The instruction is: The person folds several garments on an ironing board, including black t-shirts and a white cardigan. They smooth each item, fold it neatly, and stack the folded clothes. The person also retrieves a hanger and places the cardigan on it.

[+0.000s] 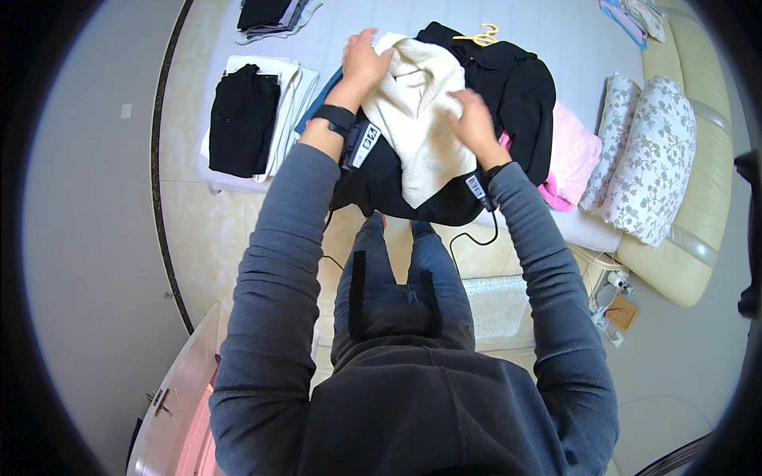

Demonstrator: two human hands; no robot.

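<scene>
A cream fleece garment (429,131) lies rumpled over dark clothing near the bed's front edge. My left hand (363,62) is at its upper left edge, thumb and fingers closed around the cloth. My right hand (474,120) is over the garment's right side, its fingers slightly blurred, so I cannot tell whether it grips. Behind and to the right lies a black jacket (520,87), with a yellow hanger (480,36) at its collar. Black cloth (373,182) shows beneath the fleece, and a blue edge shows by my left wrist.
Folded black clothing (242,119) sits on white cloth at the left of the bed (567,24), with another dark stack (270,17) behind. Pink fabric (575,151) and floral pillows (655,159) are at the right, beside a cream padded headboard (702,159). Cables hang from both wrist devices.
</scene>
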